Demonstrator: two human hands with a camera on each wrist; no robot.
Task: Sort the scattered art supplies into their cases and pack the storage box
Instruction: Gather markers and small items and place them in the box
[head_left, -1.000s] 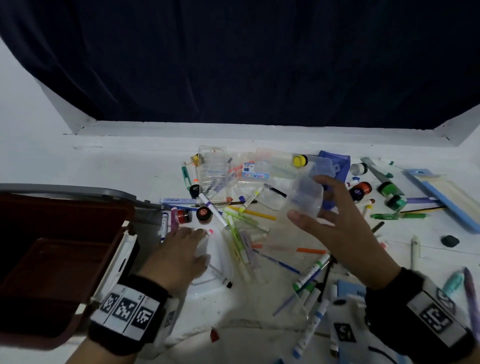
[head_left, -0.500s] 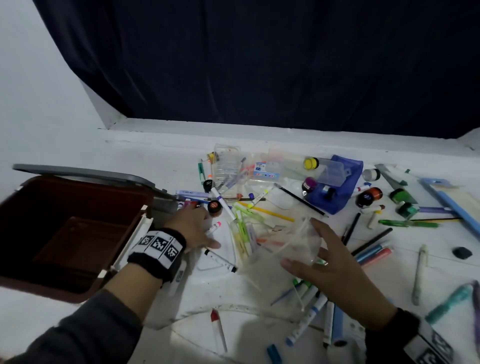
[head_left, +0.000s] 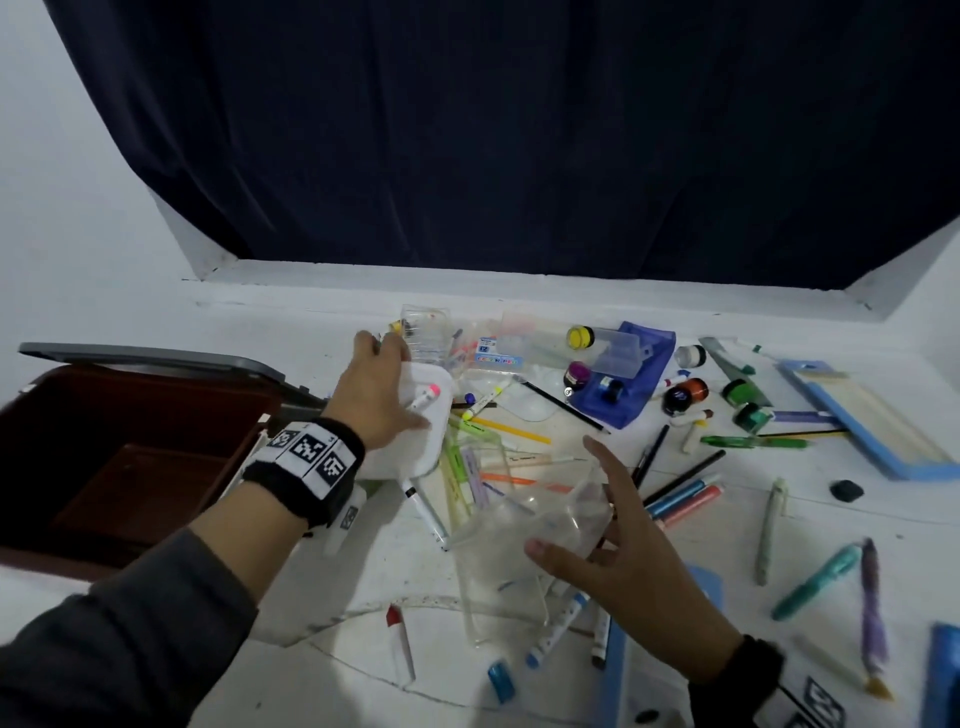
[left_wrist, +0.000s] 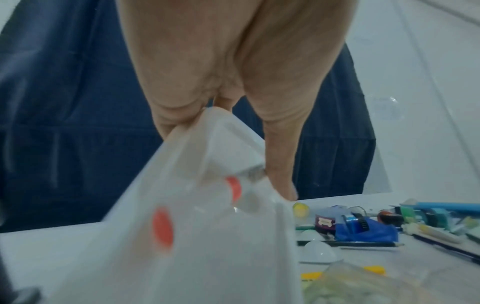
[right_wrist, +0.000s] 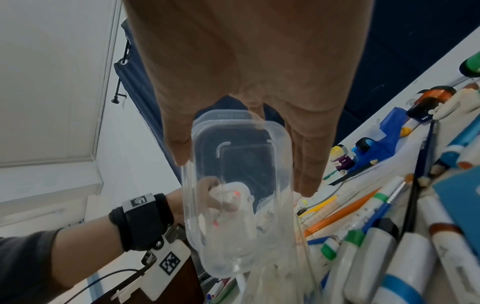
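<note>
Storage box (head_left: 130, 441) left; pens (head_left: 680, 496) scattered right (pouch (head_left: 636, 384) behind).

two hands (head_left: 384, 400) (head_left: 618, 561), one brown storage box (head_left: 130, 441), one white container (head_left: 415, 426), one clear case (head_left: 524, 525), one blue pouch (head_left: 634, 384), one black eraser (head_left: 847, 490), many scattered markers.

White lidded case (head_left: 415, 421) tilted, lifted beside open brown storage box (head_left: 111, 452); clear case (head_left: 540, 519) (empty, transparent) raised over scattered markers (head_left: 680, 496).

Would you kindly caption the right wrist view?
Right hand holding a clear plastic case above scattered markers.
</note>
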